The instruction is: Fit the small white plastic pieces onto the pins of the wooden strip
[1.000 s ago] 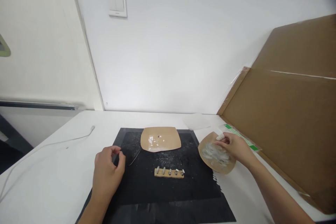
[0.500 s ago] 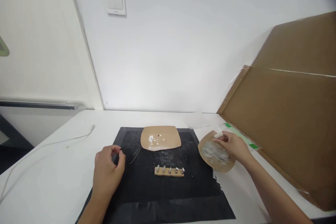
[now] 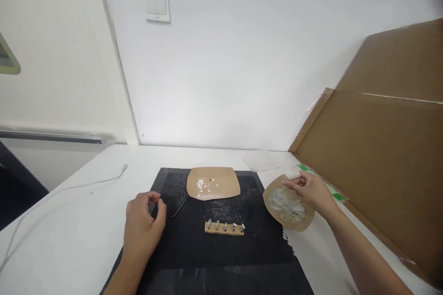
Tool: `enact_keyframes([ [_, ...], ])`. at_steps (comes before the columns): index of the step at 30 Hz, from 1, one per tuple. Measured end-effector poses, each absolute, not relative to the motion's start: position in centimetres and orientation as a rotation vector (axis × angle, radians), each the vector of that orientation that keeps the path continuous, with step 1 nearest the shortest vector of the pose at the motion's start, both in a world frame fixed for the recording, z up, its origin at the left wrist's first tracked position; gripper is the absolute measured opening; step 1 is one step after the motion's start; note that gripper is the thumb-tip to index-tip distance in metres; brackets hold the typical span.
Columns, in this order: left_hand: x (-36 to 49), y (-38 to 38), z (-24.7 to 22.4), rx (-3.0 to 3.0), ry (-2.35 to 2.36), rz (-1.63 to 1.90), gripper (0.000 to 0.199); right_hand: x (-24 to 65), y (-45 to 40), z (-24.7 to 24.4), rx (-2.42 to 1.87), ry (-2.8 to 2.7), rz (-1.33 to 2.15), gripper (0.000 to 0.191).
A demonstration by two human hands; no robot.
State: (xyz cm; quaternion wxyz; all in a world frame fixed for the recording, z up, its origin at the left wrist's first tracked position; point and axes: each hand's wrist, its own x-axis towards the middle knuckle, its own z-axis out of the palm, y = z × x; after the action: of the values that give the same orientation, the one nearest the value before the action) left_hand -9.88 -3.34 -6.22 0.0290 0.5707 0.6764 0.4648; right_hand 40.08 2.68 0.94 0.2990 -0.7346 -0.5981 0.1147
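My right hand is over the rim of a brown tray of translucent pieces, its fingertips pinched on a small translucent piece. At the left edge of the black mat, my left hand hovers with thumb and forefinger curled close together; whether anything is between them is too small to tell. Between the hands lies a narrow wooden strip with several small upright pegs bearing whitish pieces. Behind it, a second brown tray holds small white bits.
A thin cable runs across the white table on the left. Cardboard panels stand at the right, beside a green-and-white card. A translucent sheet lies near the wall.
The view has shifted slightly. In my right hand, the translucent piece has come up above the tray's far rim and shows more. My left hand keeps nearly the same pose.
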Motion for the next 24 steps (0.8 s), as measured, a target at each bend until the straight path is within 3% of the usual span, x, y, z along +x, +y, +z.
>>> enact_keyframes([
  [6,-9.9,-3.5,-6.2,1.750,2.087,1.427,0.023,40.1,2.8,0.5,-1.929,-1.612,0.406,0.033],
  [24,-9.6,-3.6,-5.8,1.712,2.095,1.417,0.025,40.2,2.9,-1.0,-1.835,-1.740,0.474,0.030],
])
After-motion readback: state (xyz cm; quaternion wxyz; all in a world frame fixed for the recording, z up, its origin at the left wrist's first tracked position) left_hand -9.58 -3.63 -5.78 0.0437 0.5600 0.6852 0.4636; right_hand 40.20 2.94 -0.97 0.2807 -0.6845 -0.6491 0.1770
